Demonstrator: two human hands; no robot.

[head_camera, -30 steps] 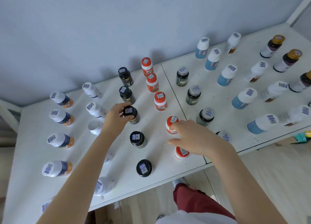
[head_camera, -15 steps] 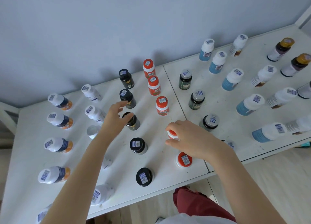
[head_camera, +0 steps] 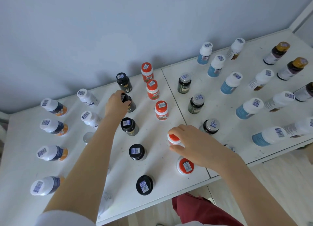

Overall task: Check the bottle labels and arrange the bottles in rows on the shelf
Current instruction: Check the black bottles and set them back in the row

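Bottles stand in columns on a white shelf (head_camera: pixel 162 180), each cap bearing a barcode sticker. My left hand (head_camera: pixel 116 103) grips the cap of a black bottle (head_camera: pixel 129 103), second from the back in the black column. My right hand (head_camera: pixel 194 144) closes around an orange-capped bottle (head_camera: pixel 173 138), fourth in the orange column; my fingers hide most of its body. Another orange-capped bottle (head_camera: pixel 185 165) stands just in front of that hand. Behind it stand three more orange bottles (head_camera: pixel 161 109).
White bottles with orange-and-navy labels (head_camera: pixel 53 126) line the left side, plain white ones (head_camera: pixel 90 118) beside my left forearm. Dark green bottles (head_camera: pixel 195 103), blue-labelled bottles (head_camera: pixel 231 83) and gold-capped bottles (head_camera: pixel 292 68) fill the right panel. A grey wall rises behind the shelf.
My left hand left the third black bottle and moved back to the second one, closing on its cap. My right hand stays on the orange-capped bottle. The camera shifted slightly.
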